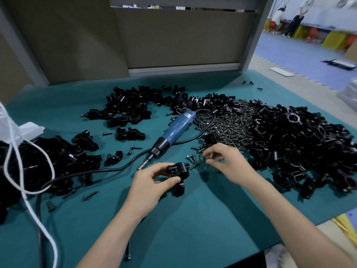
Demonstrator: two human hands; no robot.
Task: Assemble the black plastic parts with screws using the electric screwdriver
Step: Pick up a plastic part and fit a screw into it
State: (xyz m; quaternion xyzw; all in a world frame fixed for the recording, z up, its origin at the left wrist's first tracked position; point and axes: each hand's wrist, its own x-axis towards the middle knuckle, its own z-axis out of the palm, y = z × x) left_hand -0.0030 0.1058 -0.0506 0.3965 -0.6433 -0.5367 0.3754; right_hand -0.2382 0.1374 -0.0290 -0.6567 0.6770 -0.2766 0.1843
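**Worker Holding Black Part Beside Heap of Screws**

A person's left hand (152,182) is gripping a black plastic part (177,172) between curled thumb and fingers, holding it just above the green table mat (193,219) near the front middle of the bench. A round hole in the part is facing up toward the camera, and a second black piece is hanging below it.

The right hand (226,161) is hovering just to the right, fingers bent downward over a few loose screws (193,159) at the near edge of a large screw heap (231,128). The fingertips are blurring in the frame, so whether they are pinching a screw cannot be told.

The blue electric screwdriver (173,132) is lying untouched on the mat behind the hands, its bit pointing toward the left hand and its black cable (96,171) curving off to the left.

Piles of black parts are lying around the work area: a big one on the right (299,147) touching the screw heap, one at the back (127,109) and one on the left (48,161). A white cord (19,171) is looping over the left pile. Two people (295,18) are standing well back in the hall at upper right.
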